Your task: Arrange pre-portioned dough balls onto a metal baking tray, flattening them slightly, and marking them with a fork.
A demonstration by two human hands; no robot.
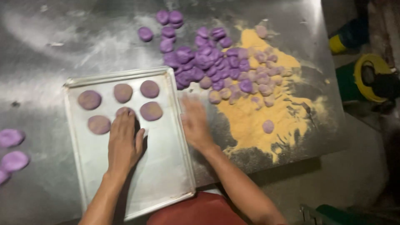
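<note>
- Your left hand [123, 139] lies flat on the tray [166, 166], fingers stretched out and holding nothing; the fingertips rest on a dough disc [124, 111] in the second row.
- The tray is a shallow metal sheet, tilted a little against the near edge of the worktop [41, 54], with its near right corner just at that edge. The whole near half of the tray is bare metal.
- Your right hand [195, 123] is blurred, just off the right rim of the tray over the worktop; it looks spread, but you cannot tell whether it holds anything.
- Five more discs sit at the far end of the tray, three in the back row and one to each side of your fingertips: round, flattened, dull purple under a tan dusting, all apart from one another.
- To the right of the tray, yellow crumbs [258, 121] are spread towards the right edge of the worktop, with one coated piece [268, 126] lying alone in them.
- Beyond, a heap of bright purple dough pieces [204, 62] lies near the far right corner of the tray.
- A few flat purple pieces [11, 146] lie at the left edge of the view.
</note>
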